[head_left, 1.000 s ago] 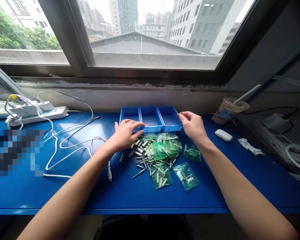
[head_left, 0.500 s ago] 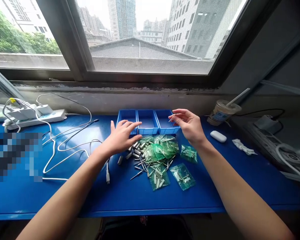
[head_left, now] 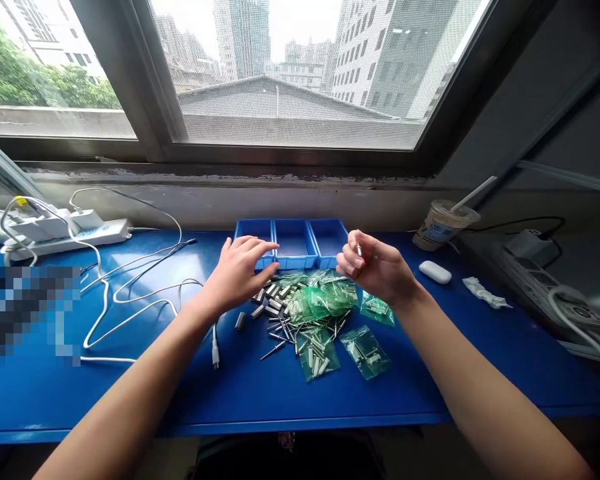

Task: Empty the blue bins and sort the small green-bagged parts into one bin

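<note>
Power strip: the left power strip [head_left: 75, 238], plugs in it, lies at the far left of the blue table [head_left: 130, 403]; loose cables [head_left: 103, 283] sprawl between it and my left forearm.
My left hand: my left hand [head_left: 243, 272] hovers palm down, fingers loosely spread, thumb apart, nothing visible in it; it hides the near corner of the left bin. Whether it touches the rim I cannot tell.
Blue bins: three blue bins [head_left: 299, 263] stand side by side on the far side, against the wall.
Pile: loose metal parts [head_left: 274, 307] crowd just near of the bins, one long rivet [head_left: 273, 351] slanting from near left to far right at its edge.
Green bags: small green bags [head_left: 325, 300] cover the pile's right half, others lying nearer and to the right, one partly behind my right wrist.
My right hand: my right hand [head_left: 357, 252] is curled, thumb and fingers pinched on a small metal pin [head_left: 359, 251], just right of the right bin.
Pin direction: its visible end points towards me and slightly down; my fingers hide the rest, so I cannot tell its full long axis.
Right side: a drink cup [head_left: 443, 227], a white case [head_left: 435, 272] and a crumpled tissue [head_left: 486, 293] sit clear of my right forearm.
</note>
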The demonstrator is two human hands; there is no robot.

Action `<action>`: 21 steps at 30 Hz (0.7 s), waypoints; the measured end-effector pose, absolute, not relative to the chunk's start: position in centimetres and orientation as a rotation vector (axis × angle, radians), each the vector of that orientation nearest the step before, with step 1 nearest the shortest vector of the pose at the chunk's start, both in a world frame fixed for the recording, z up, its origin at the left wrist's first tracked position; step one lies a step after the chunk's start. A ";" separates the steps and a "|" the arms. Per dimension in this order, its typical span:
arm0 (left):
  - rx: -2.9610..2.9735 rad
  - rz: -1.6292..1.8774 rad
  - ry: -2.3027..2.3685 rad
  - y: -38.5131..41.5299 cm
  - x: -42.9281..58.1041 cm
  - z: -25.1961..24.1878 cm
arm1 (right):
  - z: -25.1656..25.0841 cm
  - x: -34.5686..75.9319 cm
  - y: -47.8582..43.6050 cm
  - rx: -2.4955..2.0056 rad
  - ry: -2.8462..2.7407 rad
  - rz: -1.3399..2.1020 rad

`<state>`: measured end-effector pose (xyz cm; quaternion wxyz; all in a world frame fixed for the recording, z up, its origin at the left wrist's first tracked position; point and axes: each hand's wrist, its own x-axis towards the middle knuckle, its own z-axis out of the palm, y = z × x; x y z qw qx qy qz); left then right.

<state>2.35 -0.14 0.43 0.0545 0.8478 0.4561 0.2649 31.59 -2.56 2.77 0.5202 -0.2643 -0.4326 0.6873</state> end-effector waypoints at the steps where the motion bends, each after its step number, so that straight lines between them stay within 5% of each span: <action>1: 2.582 0.812 1.382 -0.1 2.3 0.4 | 2.9 31.5 -2.6 -0.672 -1.019 1.654; 14: 2.481 0.394 1.546 -0.4 3.1 -1.5 | 1.9 32.7 -0.8 -1.027 -1.166 1.287; 21: 2.433 0.478 1.505 -0.2 3.4 -1.4 | 2.3 33.1 -1.0 -0.914 -1.076 1.292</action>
